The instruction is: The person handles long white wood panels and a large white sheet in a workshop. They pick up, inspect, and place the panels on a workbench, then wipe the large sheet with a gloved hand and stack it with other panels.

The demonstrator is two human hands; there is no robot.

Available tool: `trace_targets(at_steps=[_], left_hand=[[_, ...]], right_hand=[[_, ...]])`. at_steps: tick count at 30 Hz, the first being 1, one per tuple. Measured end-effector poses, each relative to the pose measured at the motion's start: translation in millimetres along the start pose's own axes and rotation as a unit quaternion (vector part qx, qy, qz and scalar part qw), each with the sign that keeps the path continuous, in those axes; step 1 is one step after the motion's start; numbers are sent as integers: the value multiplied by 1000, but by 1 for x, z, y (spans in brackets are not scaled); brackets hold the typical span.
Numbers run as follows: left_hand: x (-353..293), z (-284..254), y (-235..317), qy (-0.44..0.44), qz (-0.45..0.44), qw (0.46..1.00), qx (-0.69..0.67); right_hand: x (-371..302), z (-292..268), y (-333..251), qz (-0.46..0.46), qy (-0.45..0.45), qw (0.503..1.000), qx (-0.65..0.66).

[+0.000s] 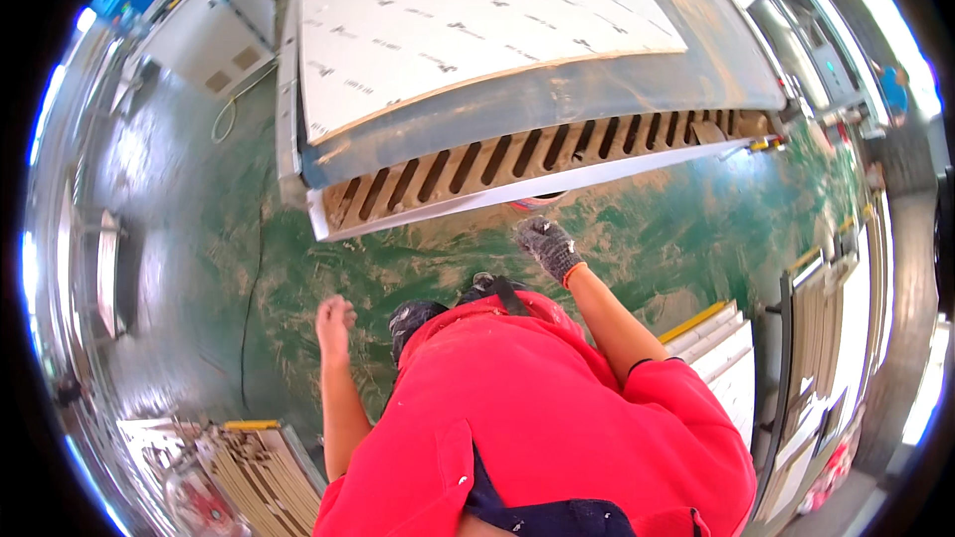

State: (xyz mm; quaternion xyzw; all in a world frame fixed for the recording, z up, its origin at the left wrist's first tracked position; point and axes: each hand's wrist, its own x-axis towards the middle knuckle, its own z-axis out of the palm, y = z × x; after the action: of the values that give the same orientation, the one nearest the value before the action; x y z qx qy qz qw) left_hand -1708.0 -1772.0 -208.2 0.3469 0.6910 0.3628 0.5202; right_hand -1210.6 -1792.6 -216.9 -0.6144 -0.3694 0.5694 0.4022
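My right hand (547,246), in a dark grey dusty work glove with an orange cuff, is out ahead of me, below the near edge of a large machine table. Its fingers are curled, and anything inside them is hidden. Just beyond it, a round reddish object (537,202) shows partly under the table's white front rail (438,211). My left hand (336,316) is bare and hangs over the floor at my left. Its fingers are loosely bent and slightly blurred, with nothing visible in them. On the table lies a white printed sheet (477,20) with a brown edge.
A slotted brown strip (497,159) runs along the table's front. Stacked panels stand at lower left (254,477), beside me on the right (721,358) and farther right (816,368). A cable (256,288) crosses the dusty green floor (298,268). A grey cabinet (214,35) stands far left.
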Motion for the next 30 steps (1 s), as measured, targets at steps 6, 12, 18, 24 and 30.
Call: trace_targets(at_steps=[6, 12, 18, 24, 30], left_hand=[[50, 85, 222, -54, 223, 973, 25], [130, 146, 315, -52, 325, 939, 99], [186, 176, 344, -50, 302, 932, 196], [206, 185, 356, -8, 275, 925, 262], [201, 214, 376, 55, 198, 949, 238]], right_hand=[[-9, -4, -42, 16, 148, 982, 113], [-2, -15, -54, 12, 253, 956, 149], [-8, -49, -126, -42, 344, 920, 184], [44, -171, -186, -106, 411, 902, 82], [152, -304, -245, -35, 484, 837, -253]])
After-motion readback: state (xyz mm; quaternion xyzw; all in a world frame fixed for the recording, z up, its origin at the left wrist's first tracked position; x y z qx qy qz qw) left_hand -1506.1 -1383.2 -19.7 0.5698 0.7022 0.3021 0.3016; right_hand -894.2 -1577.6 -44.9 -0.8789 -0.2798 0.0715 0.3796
